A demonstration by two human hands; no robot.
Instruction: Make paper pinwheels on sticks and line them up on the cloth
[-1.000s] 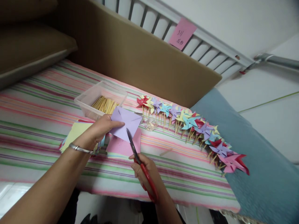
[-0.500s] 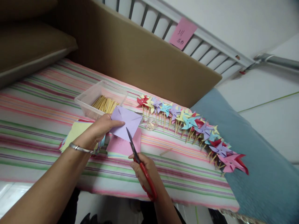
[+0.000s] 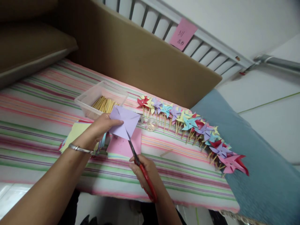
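Note:
A purple paper square [image 3: 127, 120] with slits cut in from its corners is pinched between the thumb and fingers of my left hand [image 3: 103, 125]. My right hand [image 3: 145, 168] is closed round the red handles of a pair of scissors [image 3: 134, 153]. The dark blade tips touch the near corner of the paper, where a cut line runs inward. Beneath the paper lies a pink square pad [image 3: 124, 146]. Left of it, partly behind my left arm, sits a stack of coloured paper squares [image 3: 79, 132].
A clear plastic box [image 3: 86, 104] holds many thin wooden sticks [image 3: 105, 104]. A small clear dish [image 3: 151, 124] stands right of the paper. Finished paper pinwheels [image 3: 189, 122] run in a long row to the right. A loose stick [image 3: 166, 152] lies on the striped cloth [image 3: 187, 175].
The purple paper has shifted slightly left in my left hand. The scissors' blades have drawn back from inside the paper to its near corner, leaving a slit.

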